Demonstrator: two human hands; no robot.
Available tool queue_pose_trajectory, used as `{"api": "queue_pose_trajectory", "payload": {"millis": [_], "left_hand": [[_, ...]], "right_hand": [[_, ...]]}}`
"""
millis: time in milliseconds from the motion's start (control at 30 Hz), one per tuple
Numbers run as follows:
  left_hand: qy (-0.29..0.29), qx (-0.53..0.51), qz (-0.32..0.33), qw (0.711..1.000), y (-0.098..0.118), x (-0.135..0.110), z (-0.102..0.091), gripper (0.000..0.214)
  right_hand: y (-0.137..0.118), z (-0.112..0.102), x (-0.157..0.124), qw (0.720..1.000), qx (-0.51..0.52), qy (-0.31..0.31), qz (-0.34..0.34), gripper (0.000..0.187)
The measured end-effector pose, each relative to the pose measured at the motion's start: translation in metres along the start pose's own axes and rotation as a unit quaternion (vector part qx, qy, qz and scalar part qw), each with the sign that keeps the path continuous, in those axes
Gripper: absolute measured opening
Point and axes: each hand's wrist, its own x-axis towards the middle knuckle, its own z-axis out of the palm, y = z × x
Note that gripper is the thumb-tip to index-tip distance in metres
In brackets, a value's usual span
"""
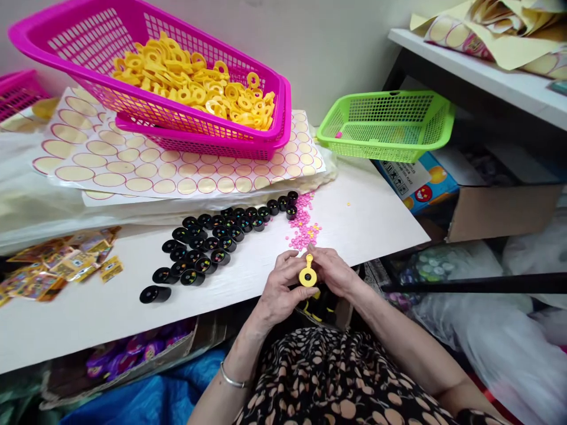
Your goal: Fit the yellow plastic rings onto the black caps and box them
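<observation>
Both my hands meet at the near edge of the white table [376, 218], pinching a small yellow ring piece [307, 275] with a short stem. My left hand [279, 286] grips it from the left with curled fingers. My right hand [335, 273] closes on it from the right. Just beyond my fingers lies a scatter of tiny pink beads [303, 224]. Left of them, several black cylinder caps [208, 245] lie in a rough band. A tilted pink basket [266, 133] at the back holds many yellow ring pieces [190, 82].
Sheets of round sticker backing [133, 165] lie under the pink basket. A green basket [385, 124] stands at the back right. Small colourful packets [62, 262] lie at the left. A cardboard box [496, 212] and plastic bags sit to the right, below a shelf [478, 77].
</observation>
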Motion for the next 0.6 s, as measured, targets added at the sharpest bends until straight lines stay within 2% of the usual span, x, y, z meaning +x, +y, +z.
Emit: {"api": "queue_pose_trajectory", "payload": {"millis": [100, 167, 267, 433, 600], "left_hand": [[-0.033, 0.018, -0.007, 0.999, 0.006, 0.0, -0.002, 0.039], [-0.058, 0.034, 0.002, 0.998, 0.01, 0.0, -0.002, 0.037], [-0.088, 0.064, 0.02, 0.994, 0.013, 0.0, 0.001, 0.031], [-0.096, 0.114, 0.029, 0.988, 0.012, -0.002, 0.007, 0.021], [-0.108, 0.141, 0.049, 0.983, 0.008, -0.003, 0.01, 0.018]], "right_hand": [[-0.005, -0.008, 0.0, 0.992, 0.029, -0.106, 0.053, 0.046], [-0.006, -0.015, 0.0, 0.984, 0.017, -0.164, 0.061, 0.047], [-0.008, -0.023, 0.001, 0.974, -0.035, -0.219, 0.055, 0.041], [-0.015, -0.028, 0.002, 0.96, -0.112, -0.252, 0.056, 0.044], [-0.015, -0.025, -0.001, 0.957, -0.119, -0.257, 0.058, 0.043]]}}
